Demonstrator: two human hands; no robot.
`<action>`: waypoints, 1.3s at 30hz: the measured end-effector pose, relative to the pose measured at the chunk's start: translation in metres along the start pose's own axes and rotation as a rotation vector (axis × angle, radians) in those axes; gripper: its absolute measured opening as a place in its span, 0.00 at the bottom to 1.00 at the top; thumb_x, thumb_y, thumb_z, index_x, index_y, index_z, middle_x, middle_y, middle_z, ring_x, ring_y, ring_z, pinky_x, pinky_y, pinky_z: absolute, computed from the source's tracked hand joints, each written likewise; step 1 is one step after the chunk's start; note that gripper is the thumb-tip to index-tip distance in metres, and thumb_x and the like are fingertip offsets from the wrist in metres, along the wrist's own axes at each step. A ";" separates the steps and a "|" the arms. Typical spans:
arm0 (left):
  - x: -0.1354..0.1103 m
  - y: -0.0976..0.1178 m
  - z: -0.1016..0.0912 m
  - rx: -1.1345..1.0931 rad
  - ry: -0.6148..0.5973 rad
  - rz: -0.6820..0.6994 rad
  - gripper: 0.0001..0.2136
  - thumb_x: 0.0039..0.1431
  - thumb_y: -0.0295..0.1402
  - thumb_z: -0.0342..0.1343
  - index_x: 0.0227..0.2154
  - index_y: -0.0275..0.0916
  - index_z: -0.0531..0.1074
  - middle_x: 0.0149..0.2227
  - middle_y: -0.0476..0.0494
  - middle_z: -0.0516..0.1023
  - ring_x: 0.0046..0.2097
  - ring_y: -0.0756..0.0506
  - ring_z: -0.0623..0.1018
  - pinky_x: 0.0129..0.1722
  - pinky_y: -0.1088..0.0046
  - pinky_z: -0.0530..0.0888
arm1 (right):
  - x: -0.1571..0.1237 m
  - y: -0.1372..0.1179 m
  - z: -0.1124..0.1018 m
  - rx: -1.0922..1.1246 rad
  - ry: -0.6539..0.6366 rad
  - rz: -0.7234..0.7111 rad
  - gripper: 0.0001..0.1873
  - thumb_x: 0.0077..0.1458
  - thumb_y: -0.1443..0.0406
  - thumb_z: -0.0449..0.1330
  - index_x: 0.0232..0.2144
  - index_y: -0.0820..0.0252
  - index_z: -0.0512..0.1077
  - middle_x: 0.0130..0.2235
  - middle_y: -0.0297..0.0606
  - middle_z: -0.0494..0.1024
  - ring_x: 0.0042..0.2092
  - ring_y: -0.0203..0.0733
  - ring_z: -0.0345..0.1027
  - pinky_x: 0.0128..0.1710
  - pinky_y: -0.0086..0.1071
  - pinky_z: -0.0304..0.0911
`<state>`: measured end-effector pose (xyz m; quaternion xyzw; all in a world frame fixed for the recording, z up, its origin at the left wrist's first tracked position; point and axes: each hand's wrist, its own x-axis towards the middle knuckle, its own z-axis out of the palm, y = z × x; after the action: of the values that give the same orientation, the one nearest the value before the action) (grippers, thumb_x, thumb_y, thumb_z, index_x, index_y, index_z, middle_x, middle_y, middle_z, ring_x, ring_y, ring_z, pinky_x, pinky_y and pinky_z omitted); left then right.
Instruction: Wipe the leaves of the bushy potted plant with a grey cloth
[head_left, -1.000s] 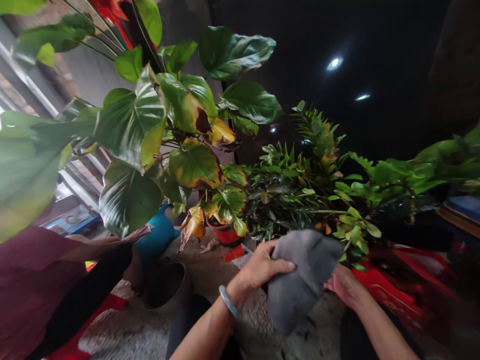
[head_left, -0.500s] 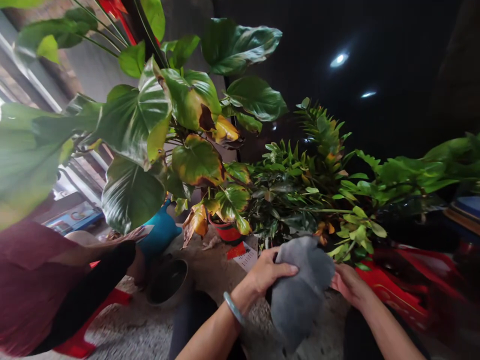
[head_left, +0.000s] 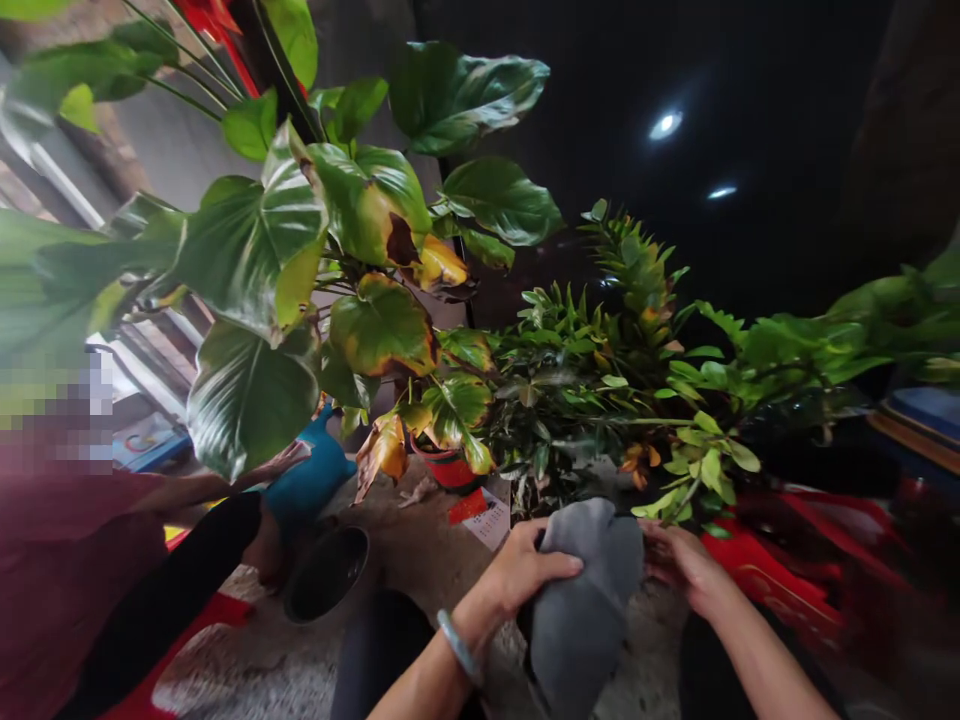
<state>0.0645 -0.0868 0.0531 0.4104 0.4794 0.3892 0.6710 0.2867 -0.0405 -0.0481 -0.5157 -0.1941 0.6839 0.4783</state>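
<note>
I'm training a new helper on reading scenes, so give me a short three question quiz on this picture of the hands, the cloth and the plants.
1. True or false: both hands are on the grey cloth.
2. Which wrist wears the pale bangle? A) left B) right C) neither
3. Fill in: the empty dark bowl sits on the floor to the ____ of the hands.

Key
1. True: the left hand grips its upper left edge with the thumb across it, and the right hand meets its right edge.
2. A
3. Left, near the seated person in the maroon top and below the big-leafed plant.
</note>
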 end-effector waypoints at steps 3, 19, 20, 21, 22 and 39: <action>-0.013 0.030 -0.013 -0.136 -0.022 0.135 0.21 0.28 0.35 0.72 0.31 0.35 0.79 0.28 0.46 0.81 0.28 0.46 0.75 0.32 0.71 0.70 | 0.001 0.001 0.000 0.007 0.012 0.009 0.12 0.38 0.73 0.68 0.24 0.57 0.69 0.20 0.33 0.77 0.22 0.42 0.74 0.28 0.35 0.72; -0.028 0.018 -0.051 -0.505 0.346 0.110 0.20 0.25 0.30 0.73 0.27 0.36 0.76 0.26 0.46 0.82 0.25 0.45 0.78 0.31 0.70 0.75 | -0.009 -0.006 0.007 -0.020 0.097 0.069 0.09 0.40 0.72 0.67 0.26 0.58 0.71 0.20 0.33 0.77 0.22 0.42 0.74 0.23 0.32 0.70; -0.024 0.033 -0.054 -0.552 0.370 0.181 0.18 0.27 0.29 0.72 0.27 0.37 0.76 0.26 0.47 0.82 0.25 0.46 0.78 0.31 0.71 0.75 | -0.009 -0.006 0.007 -0.028 0.090 0.073 0.09 0.40 0.72 0.67 0.26 0.58 0.71 0.20 0.33 0.77 0.22 0.42 0.74 0.24 0.33 0.70; -0.018 0.049 -0.056 -0.601 0.396 0.240 0.15 0.30 0.28 0.71 0.27 0.37 0.76 0.26 0.48 0.82 0.25 0.47 0.78 0.32 0.72 0.76 | -0.008 -0.006 0.007 -0.034 0.081 0.074 0.10 0.40 0.72 0.67 0.27 0.58 0.71 0.20 0.33 0.77 0.22 0.42 0.74 0.25 0.34 0.71; -0.011 0.062 -0.058 -0.645 0.420 0.278 0.12 0.34 0.28 0.70 0.26 0.38 0.76 0.25 0.49 0.81 0.25 0.48 0.78 0.33 0.72 0.76 | -0.007 -0.005 0.008 -0.039 0.075 0.070 0.10 0.39 0.71 0.67 0.27 0.58 0.71 0.20 0.33 0.77 0.22 0.42 0.75 0.26 0.34 0.71; -0.011 0.057 -0.053 -0.647 0.313 0.291 0.13 0.30 0.30 0.69 0.25 0.39 0.76 0.21 0.49 0.80 0.30 0.42 0.81 0.45 0.64 0.76 | -0.009 -0.003 0.010 -0.001 0.078 0.024 0.10 0.39 0.73 0.67 0.26 0.59 0.72 0.19 0.33 0.77 0.21 0.40 0.74 0.23 0.31 0.70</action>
<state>0.0039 -0.0667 0.0983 0.1771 0.3653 0.6691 0.6224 0.2793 -0.0442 -0.0372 -0.5445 -0.1694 0.6688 0.4771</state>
